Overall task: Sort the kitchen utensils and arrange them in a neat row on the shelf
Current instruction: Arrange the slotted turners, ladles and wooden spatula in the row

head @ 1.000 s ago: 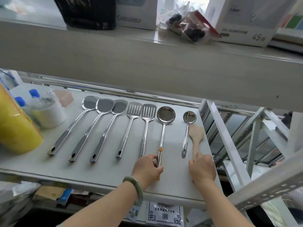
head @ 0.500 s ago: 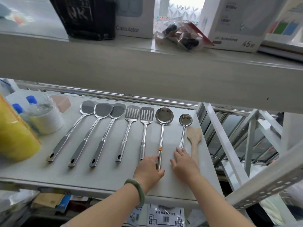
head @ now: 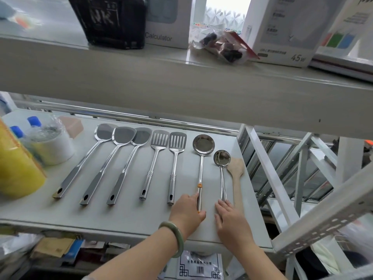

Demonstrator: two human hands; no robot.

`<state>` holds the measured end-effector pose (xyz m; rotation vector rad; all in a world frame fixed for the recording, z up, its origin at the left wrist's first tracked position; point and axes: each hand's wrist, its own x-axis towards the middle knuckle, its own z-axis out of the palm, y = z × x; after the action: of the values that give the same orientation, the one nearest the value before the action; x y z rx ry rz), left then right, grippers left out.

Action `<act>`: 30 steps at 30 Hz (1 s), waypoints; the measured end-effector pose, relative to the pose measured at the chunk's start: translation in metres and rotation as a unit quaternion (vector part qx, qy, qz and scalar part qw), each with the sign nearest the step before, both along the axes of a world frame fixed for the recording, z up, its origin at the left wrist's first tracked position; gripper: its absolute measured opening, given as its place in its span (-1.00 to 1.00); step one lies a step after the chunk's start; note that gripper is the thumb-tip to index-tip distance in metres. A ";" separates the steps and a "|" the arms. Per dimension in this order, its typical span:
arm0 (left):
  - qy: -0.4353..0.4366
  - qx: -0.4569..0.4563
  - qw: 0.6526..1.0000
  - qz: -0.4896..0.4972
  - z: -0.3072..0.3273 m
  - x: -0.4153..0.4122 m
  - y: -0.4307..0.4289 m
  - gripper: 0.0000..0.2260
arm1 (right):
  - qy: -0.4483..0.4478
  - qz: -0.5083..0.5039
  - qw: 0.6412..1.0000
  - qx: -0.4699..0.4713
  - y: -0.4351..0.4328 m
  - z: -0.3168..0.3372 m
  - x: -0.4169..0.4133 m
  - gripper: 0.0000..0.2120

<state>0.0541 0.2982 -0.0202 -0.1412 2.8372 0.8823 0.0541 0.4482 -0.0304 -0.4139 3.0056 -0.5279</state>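
Observation:
On the white shelf (head: 125,219) several steel utensils lie side by side, handles toward me: three solid turners (head: 121,136), two slotted turners (head: 177,140), a large ladle (head: 203,145) with an orange band, a small ladle (head: 222,158) and a wooden spatula (head: 236,168) at the far right. My left hand (head: 186,212) pinches the end of the large ladle's handle between thumb and fingers. My right hand (head: 230,219) lies flat with its fingertips pressed on the end of the small ladle's handle, which they hide. The spatula's handle runs beside that hand.
A yellow container (head: 18,168), blue-capped bottles (head: 34,122) and a white roll (head: 54,146) crowd the shelf's left end. The upper shelf (head: 181,91) overhangs closely, with boxes and a bag on it. White metal frame bars (head: 268,174) stand right of the shelf edge.
My right hand left the wooden spatula's handle, moved left onto the small ladle's handle and drew that ladle toward me. My left hand stayed on the large ladle.

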 end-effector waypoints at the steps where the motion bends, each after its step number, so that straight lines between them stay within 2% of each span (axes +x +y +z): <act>1: 0.000 0.002 1.000 0.000 0.001 0.001 0.000 -0.41 | 0.001 -0.004 1.000 -0.009 0.000 -0.001 -0.001 -0.56; 5: 0.023 0.017 0.999 0.036 0.003 0.011 -0.008 -0.45 | 0.065 -0.019 0.997 -0.039 -0.007 0.001 -0.004 -0.58; 9: 0.143 0.026 0.984 0.103 0.007 0.028 -0.051 -0.62 | 0.153 0.000 0.986 -0.063 -0.031 0.011 -0.009 -0.58; 12: 0.211 0.000 0.963 0.167 0.006 0.041 -0.113 -0.71 | 0.162 0.022 0.983 -0.077 -0.068 0.022 -0.011 -0.56; 15: 0.236 -0.034 0.939 0.249 0.005 0.055 -0.190 -0.74 | 0.148 0.053 0.982 -0.101 -0.120 0.030 -0.004 -0.57; 17: 0.219 -0.037 0.929 0.295 0.006 0.063 -0.239 -0.74 | 0.128 0.071 0.980 -0.133 -0.159 0.036 0.002 -0.61; 21: 0.153 -0.015 0.924 0.351 0.010 0.074 -0.309 -0.70 | 0.009 0.067 0.984 -0.164 -0.249 0.044 0.014 -0.63; 26: 0.067 -0.018 0.943 0.326 -0.001 0.066 -0.349 -0.50 | -0.065 0.033 0.990 -0.124 -0.344 0.038 0.018 -0.67; 30: 0.049 -0.016 0.960 0.276 -0.010 0.052 -0.358 -0.42 | -0.100 -0.036 0.992 -0.067 -0.376 0.025 0.023 -0.52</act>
<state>0.1066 -0.0598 -0.0301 -0.9551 2.9449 0.9531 0.0770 0.0718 -0.0051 -0.2446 2.8104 -0.7321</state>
